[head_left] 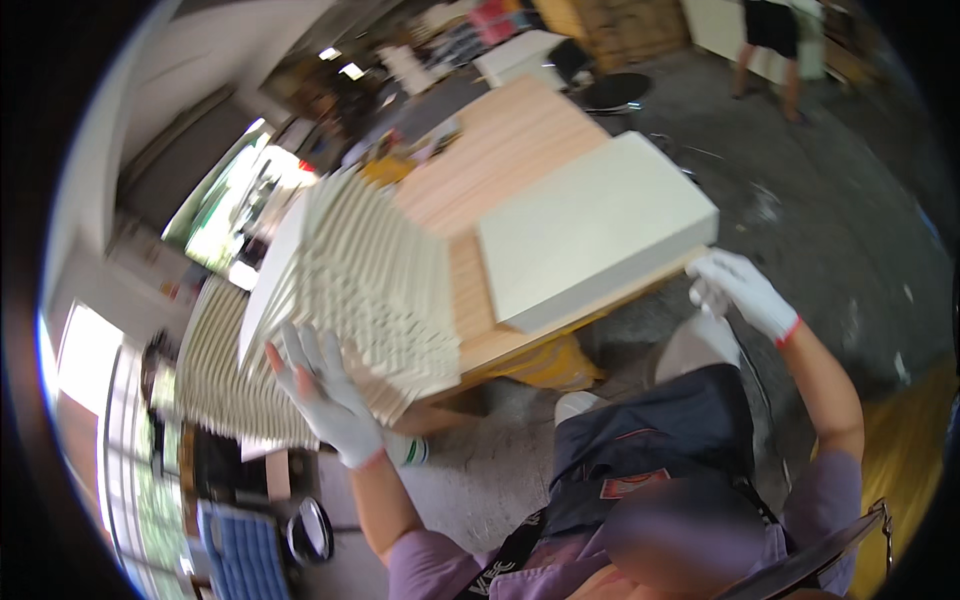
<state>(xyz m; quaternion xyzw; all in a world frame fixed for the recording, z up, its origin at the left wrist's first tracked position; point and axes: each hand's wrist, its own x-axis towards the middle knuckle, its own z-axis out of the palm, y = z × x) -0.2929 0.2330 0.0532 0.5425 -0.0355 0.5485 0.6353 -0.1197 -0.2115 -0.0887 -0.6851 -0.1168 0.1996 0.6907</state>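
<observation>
My left hand (335, 400), in a white glove, is raised with its fingers spread beside a tall, leaning stack of cream-white panels (370, 270). A bare fingertip shows on that glove. Whether the hand touches the nearest panel edges I cannot tell. At the right, my gloved right hand (735, 285) hangs by the near corner of the table, its fingers loosely bent and nothing visible in them. Just beyond it lies a thick white block (600, 230), perhaps a squared pile of boards, flat on the wood-topped table (510, 130).
More panels (210, 370) are piled at the left. A black round stool (615, 92) stands past the table. Yellow material (550, 365) shows under its near edge. A blue padded chair (240, 545) is at lower left. Another person (775, 40) stands far right.
</observation>
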